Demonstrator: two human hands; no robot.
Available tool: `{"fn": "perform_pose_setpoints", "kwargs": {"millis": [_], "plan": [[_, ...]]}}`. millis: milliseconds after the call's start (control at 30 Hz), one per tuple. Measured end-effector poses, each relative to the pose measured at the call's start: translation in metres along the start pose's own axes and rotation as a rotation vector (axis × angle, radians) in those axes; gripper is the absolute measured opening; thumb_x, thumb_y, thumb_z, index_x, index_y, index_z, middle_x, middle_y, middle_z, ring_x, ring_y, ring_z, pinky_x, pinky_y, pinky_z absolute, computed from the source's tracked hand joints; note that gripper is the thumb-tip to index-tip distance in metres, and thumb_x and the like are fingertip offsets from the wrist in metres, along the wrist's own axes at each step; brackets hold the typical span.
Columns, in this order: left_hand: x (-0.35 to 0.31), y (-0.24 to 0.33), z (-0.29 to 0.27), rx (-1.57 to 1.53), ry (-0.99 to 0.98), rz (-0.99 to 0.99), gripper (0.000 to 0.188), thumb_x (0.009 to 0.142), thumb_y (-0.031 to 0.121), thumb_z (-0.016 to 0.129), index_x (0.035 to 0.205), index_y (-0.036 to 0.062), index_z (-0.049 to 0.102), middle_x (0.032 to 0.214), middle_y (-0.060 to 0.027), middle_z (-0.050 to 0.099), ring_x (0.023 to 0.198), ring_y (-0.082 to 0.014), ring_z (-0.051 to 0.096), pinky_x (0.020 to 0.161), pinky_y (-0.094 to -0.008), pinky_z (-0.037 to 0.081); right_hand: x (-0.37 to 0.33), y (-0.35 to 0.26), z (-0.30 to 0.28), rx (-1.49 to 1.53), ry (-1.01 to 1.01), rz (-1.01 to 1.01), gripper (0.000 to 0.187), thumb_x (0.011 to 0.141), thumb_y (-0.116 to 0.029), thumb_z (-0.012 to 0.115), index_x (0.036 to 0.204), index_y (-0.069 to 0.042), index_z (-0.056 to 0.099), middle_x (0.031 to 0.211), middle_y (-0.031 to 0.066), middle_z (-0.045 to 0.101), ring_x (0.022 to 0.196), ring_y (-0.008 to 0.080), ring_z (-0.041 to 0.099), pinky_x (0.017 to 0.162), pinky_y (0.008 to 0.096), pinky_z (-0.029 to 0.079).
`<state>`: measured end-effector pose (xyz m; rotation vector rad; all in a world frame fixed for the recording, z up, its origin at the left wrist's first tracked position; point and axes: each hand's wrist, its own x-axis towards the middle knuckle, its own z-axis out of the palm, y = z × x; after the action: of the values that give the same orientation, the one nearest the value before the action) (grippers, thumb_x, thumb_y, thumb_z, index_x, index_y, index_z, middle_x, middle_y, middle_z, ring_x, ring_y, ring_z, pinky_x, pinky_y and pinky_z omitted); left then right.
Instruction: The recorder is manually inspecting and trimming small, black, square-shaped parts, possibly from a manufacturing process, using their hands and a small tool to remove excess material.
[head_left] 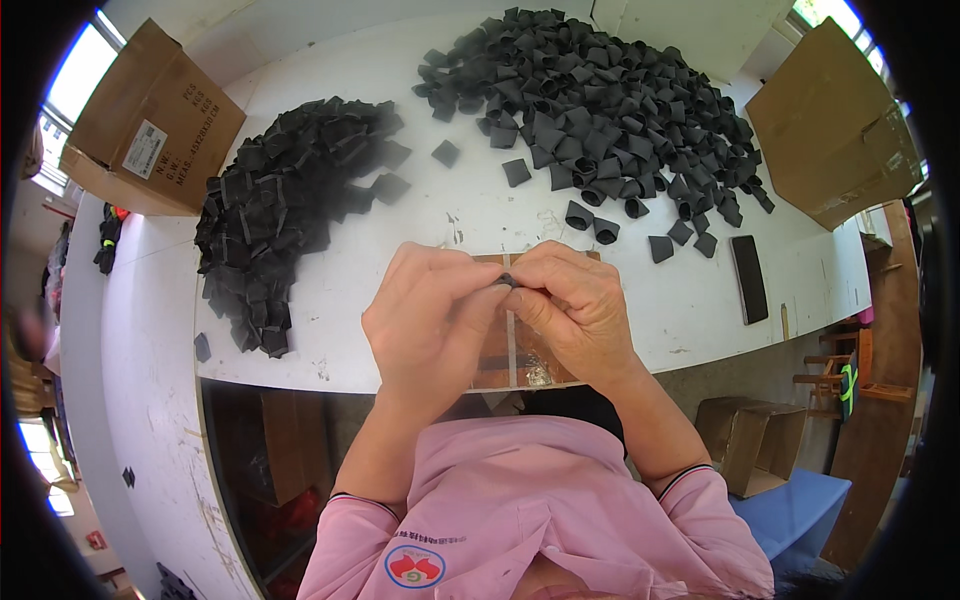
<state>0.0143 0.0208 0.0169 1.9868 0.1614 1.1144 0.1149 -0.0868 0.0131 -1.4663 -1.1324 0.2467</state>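
Observation:
Close together over the table's front edge, my left hand [428, 312] and my right hand [578, 308] pinch one small black piece [508, 281] between thumbs and fingertips. The fingers cover most of it, so its shape is hard to make out. Beneath my hands lies a brown cardboard-like sheet [535, 368] with a pale strip down its middle. Beyond my right hand spreads a large heap of short black tube-shaped pieces [600, 120], many with round open ends. To the left is a second heap of flatter black pieces [265, 215].
Cardboard boxes stand at the back left [160, 120] and back right [835, 130] of the white table [400, 225]. A dark phone-like slab [749, 280] lies at the right. Below the table's right side, an open carton [750, 440] sits by a blue surface [805, 510].

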Motion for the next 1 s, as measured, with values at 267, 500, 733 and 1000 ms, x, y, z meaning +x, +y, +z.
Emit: {"fn": "perform_pose_setpoints", "kwargs": {"millis": [267,500,733,1000], "plan": [[-0.018,-0.019,0.001,-0.453,0.097,-0.271,0.01,0.068,-0.005,0.064,0.076,0.0006,0.061,0.071,-0.0054,0.058,0.066,-0.0118,0.053,0.057,-0.0213,0.041,0.004,-0.001,0.011,-0.352,0.045,-0.289,0.01,0.067,-0.004,0.065,0.071,-0.003,0.057,0.066,0.0038,0.051,0.059,0.0173,0.051,0.046,0.0276,0.04],[-0.014,-0.022,0.006,-0.508,0.106,-0.287,0.012,0.068,-0.008,0.061,0.076,0.0011,0.061,0.073,-0.0056,0.058,0.067,-0.0118,0.052,0.06,-0.0222,0.041,0.003,0.002,0.011,-0.499,0.083,-0.342,0.015,0.063,-0.006,0.066,0.065,-0.005,0.052,0.064,0.003,0.046,0.056,0.0169,0.047,0.044,0.027,0.038],[-0.003,-0.017,-0.003,-0.272,0.014,-0.113,0.016,0.066,-0.009,0.062,0.078,0.0023,0.063,0.07,-0.0055,0.057,0.061,-0.0125,0.051,0.053,-0.0213,0.041,0.004,0.003,0.008,-0.439,0.083,-0.358,0.015,0.06,-0.004,0.066,0.065,-0.004,0.052,0.063,0.0034,0.045,0.055,0.0173,0.045,0.043,0.0282,0.037],[-0.027,-0.047,0.002,-0.1,0.101,-0.185,0.021,0.072,0.002,0.062,0.093,0.004,0.061,0.083,-0.009,0.059,0.067,-0.0151,0.054,0.059,-0.0249,0.043,0.006,0.007,0.006,-0.51,0.084,-0.349,0.012,0.064,-0.003,0.065,0.067,-0.002,0.054,0.063,0.0052,0.048,0.055,0.0156,0.048,0.042,0.0256,0.035]]}}
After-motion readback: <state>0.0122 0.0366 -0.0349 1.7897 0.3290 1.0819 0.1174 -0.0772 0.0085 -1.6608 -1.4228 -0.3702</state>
